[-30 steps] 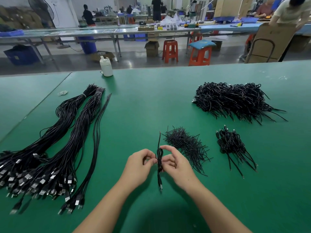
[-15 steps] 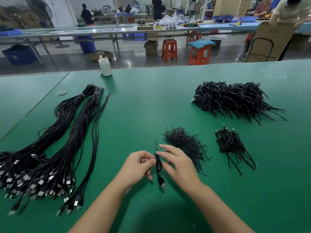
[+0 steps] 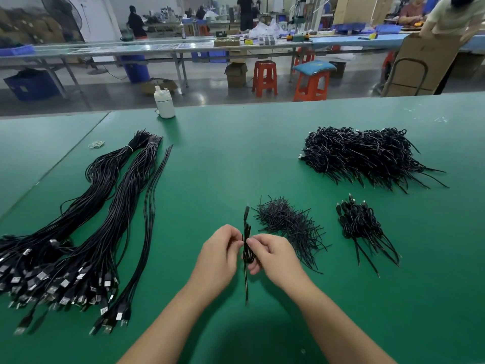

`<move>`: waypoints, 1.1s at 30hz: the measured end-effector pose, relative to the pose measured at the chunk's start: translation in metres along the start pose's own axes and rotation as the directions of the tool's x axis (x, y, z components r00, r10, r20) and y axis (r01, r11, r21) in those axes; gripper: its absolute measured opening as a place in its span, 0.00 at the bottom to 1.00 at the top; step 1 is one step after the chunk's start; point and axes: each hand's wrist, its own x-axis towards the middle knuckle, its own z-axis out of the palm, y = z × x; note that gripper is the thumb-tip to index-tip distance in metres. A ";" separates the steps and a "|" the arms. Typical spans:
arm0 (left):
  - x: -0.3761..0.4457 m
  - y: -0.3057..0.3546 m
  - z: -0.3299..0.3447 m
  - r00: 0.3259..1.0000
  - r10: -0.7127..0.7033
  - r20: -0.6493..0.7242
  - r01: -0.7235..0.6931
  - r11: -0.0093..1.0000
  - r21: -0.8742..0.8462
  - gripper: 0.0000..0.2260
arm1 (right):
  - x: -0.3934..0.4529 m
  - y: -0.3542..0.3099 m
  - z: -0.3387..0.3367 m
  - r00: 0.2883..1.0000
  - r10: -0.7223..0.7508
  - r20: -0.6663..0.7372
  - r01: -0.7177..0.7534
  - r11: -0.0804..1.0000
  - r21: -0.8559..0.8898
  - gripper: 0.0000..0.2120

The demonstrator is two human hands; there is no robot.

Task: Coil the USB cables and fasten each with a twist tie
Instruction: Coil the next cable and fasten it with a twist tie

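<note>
Low in the centre of the frame, the left hand (image 3: 219,254) and right hand (image 3: 275,254) both pinch a thin black coiled USB cable (image 3: 246,248) at its middle, held upright just above the green felt surface (image 3: 210,179). A loose heap of short black twist ties (image 3: 288,224) lies just right of the hands; long uncoiled black cables (image 3: 86,232) fill the left side

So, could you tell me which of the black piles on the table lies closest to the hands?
The loose heap of twist ties, just beyond the right hand. The small pile of coiled cables and the big pile lie farther right.
</note>
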 end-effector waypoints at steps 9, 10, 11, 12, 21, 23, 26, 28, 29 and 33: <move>-0.003 -0.018 0.008 0.849 0.528 -0.007 -0.485 0.786 0.383 0.11 | 0.002 -0.001 -0.013 0.970 0.185 0.160 -0.231 0.909 0.348 0.10; -0.003 -0.022 0.012 0.858 0.513 -0.028 -0.467 0.803 0.371 0.11 | 0.003 0.000 -0.015 0.974 0.177 0.139 -0.214 0.918 0.334 0.09; -0.002 -0.027 0.015 0.874 0.483 -0.051 -0.433 0.822 0.370 0.13 | 0.004 0.001 -0.018 0.980 0.167 0.106 -0.192 0.933 0.305 0.09; -0.002 -0.032 0.017 0.897 0.436 -0.069 -0.380 0.843 0.381 0.15 | 0.006 0.003 -0.025 0.985 0.159 0.062 -0.169 0.953 0.250 0.08; -0.008 -0.110 0.010 0.997 0.045 -0.057 -0.007 0.840 0.542 0.21 | 0.049 0.039 -0.152 0.915 0.045 -0.401 -0.340 0.623 -0.705 0.12; -0.008 -0.113 0.013 0.998 0.045 -0.052 -0.009 0.836 0.549 0.20 | 0.063 0.049 -0.174 0.887 0.067 -0.456 -0.422 0.515 -0.746 0.16; -0.007 -0.116 0.014 0.996 0.053 -0.068 -0.010 0.855 0.519 0.19 | 0.081 0.057 -0.185 0.873 0.093 -0.479 -0.473 0.397 -0.786 0.19; -0.007 -0.119 0.014 0.995 0.052 -0.079 -0.005 0.863 0.506 0.17 | 0.088 0.063 -0.184 0.885 0.085 -0.457 -0.458 0.331 -0.825 0.20; -0.007 -0.119 0.014 0.995 0.056 -0.083 -0.006 0.864 0.504 0.17 | 0.089 0.067 -0.182 0.896 0.078 -0.436 -0.439 0.297 -0.848 0.20; -0.007 -0.120 0.015 0.993 0.067 -0.098 -0.010 0.872 0.489 0.16 | 0.089 0.074 -0.177 0.924 -0.002 -0.383 -0.377 0.171 -0.910 0.17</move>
